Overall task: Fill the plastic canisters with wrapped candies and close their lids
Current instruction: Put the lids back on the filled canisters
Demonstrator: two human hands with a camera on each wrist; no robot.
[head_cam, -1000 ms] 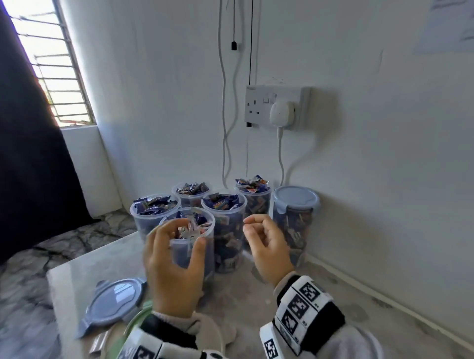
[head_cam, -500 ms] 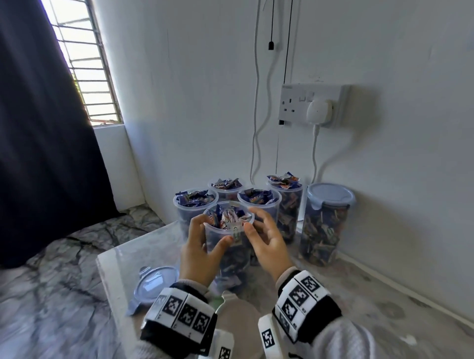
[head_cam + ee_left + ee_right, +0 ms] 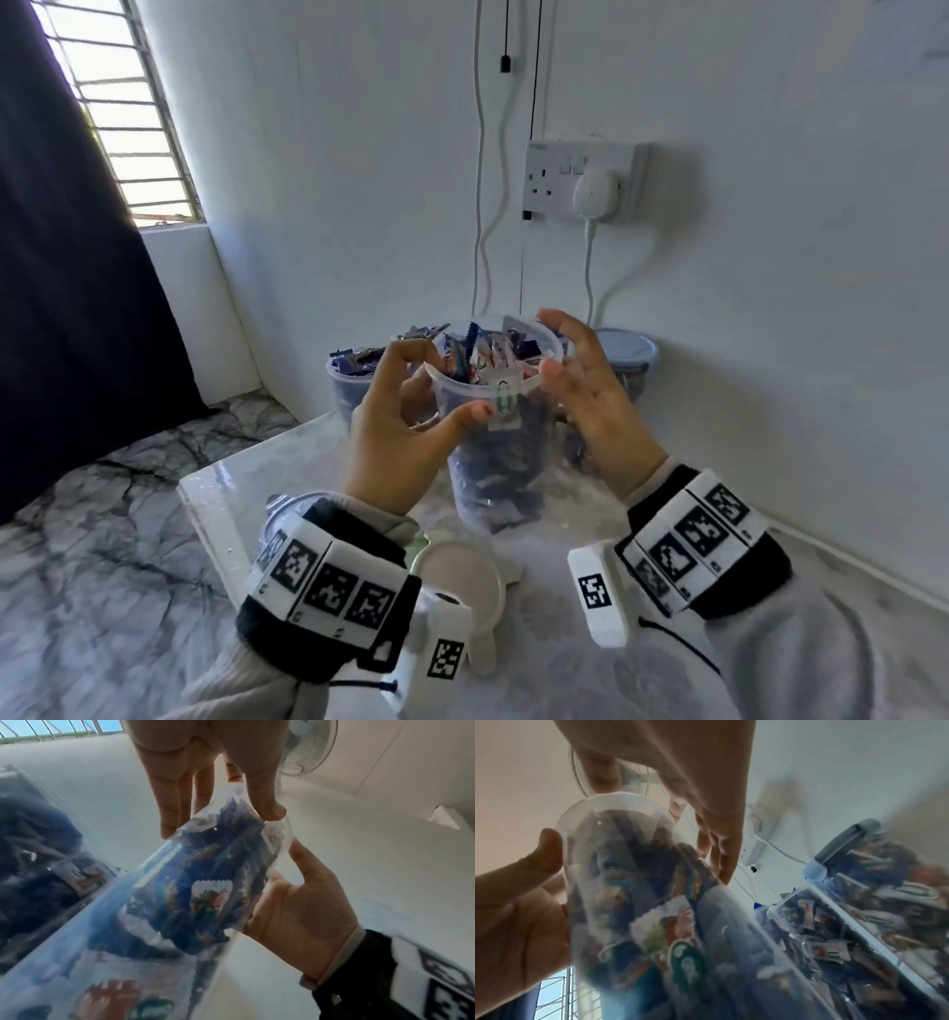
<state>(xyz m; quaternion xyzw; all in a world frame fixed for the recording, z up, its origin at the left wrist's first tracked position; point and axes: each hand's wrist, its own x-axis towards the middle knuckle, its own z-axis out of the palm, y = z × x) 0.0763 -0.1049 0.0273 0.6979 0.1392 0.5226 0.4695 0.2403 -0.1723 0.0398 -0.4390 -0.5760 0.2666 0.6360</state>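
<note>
Cradling open canister [image 3: 495, 411] between both hands, fingers [image 3: 557, 371] at rim

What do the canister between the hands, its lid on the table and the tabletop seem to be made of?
Canister: clear, thin plastic; the wrapped candies show through its wall.
Lid: opaque whitish plastic with a smooth, matte look, probably moulded, with a tab at its edge.
Tabletop: grey-veined and glossy, like polished marble or a marble-look laminate; the pictures cannot settle which.
</note>
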